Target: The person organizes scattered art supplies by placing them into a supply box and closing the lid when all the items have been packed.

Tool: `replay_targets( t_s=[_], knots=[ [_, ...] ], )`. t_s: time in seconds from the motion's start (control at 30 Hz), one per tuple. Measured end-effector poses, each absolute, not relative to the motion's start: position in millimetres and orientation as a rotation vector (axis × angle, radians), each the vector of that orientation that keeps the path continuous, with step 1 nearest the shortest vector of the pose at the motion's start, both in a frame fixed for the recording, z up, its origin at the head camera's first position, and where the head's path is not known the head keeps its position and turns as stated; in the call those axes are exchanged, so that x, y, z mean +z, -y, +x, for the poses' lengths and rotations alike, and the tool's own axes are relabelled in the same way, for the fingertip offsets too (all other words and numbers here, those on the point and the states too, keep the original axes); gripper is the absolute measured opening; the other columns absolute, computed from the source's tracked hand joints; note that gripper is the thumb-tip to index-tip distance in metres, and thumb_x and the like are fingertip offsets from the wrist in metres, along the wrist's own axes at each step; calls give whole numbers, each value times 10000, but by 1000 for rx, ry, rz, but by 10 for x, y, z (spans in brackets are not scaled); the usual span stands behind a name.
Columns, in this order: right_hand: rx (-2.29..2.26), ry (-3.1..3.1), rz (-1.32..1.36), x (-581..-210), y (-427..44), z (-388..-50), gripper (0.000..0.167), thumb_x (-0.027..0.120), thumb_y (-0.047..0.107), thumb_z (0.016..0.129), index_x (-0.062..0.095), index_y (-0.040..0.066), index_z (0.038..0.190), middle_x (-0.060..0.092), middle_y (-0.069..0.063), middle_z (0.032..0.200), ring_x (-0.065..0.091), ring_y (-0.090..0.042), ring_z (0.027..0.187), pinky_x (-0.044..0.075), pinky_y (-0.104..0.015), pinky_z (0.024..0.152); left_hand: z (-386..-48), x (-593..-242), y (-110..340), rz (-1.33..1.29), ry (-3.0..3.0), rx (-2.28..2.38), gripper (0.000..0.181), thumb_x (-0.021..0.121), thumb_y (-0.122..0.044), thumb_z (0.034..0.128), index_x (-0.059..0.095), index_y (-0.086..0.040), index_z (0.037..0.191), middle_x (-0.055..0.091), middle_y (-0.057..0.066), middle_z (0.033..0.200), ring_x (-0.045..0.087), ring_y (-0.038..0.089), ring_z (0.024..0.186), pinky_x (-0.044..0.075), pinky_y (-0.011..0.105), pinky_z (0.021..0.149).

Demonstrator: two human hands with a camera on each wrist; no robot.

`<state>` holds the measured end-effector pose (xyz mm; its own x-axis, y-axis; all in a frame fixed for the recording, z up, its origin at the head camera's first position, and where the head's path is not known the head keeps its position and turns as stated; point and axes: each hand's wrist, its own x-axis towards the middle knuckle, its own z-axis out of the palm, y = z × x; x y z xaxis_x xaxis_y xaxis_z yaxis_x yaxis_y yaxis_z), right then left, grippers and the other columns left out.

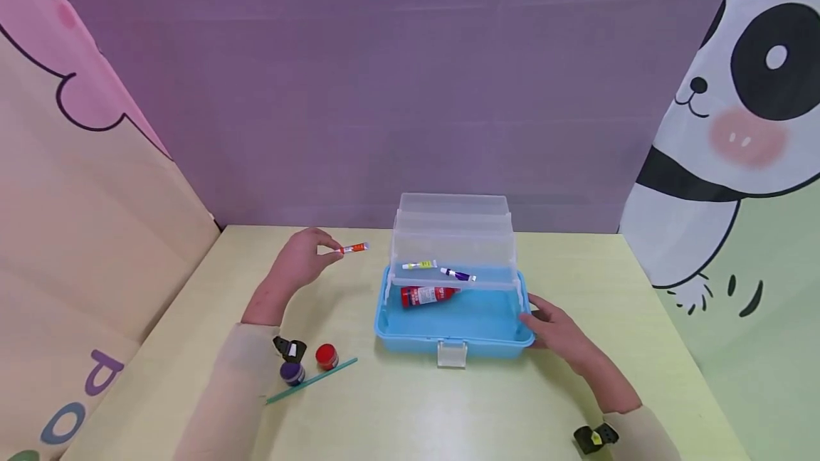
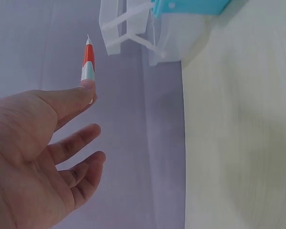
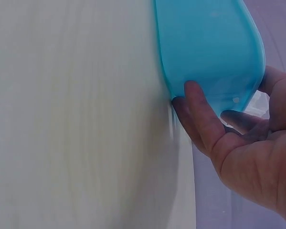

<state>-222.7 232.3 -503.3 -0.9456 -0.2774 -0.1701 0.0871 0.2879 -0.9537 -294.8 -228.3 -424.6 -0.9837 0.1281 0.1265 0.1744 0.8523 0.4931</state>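
Note:
Between thumb and index finger my left hand (image 1: 300, 260) pinches a small orange and white tube (image 1: 354, 248), held above the table left of the box; its other fingers are loosely bent. In the left wrist view the tube (image 2: 88, 62) points up from the left hand (image 2: 42, 143). My right hand (image 1: 556, 329) grips the right end of the blue box (image 1: 455, 347), thumb at the rim, and the right wrist view shows the hand's (image 3: 252, 148) fingers against the box's blue wall (image 3: 209, 43). A yellow tube (image 1: 419, 265) and a purple tube (image 1: 458, 274) lie in the raised clear tray.
A red bottle (image 1: 426, 295) lies inside the box. The clear lid (image 1: 453, 205) stands raised at the back. Near my left forearm are a red jar (image 1: 327, 356), a purple jar (image 1: 292, 373) and a teal stick (image 1: 314, 380). A purple wall (image 1: 410, 91) borders the table's back edge.

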Motion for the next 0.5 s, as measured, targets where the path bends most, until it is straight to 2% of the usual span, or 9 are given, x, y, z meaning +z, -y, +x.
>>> replay_targets(
  t_s=[0.5],
  knots=[
    [-1705, -2260, -173, -5034, -2321, -2219, 619, 565, 238, 997, 292, -17, 1491, 447, -333, 1340, 583, -416, 1101, 545, -477, 808, -2948, -4290, 1954, -186, 2976, -880, 206, 711, -230, 903, 752, -103, 1059, 527, 146, 1276, 458, 357, 1218, 466, 504, 946]
  ],
)
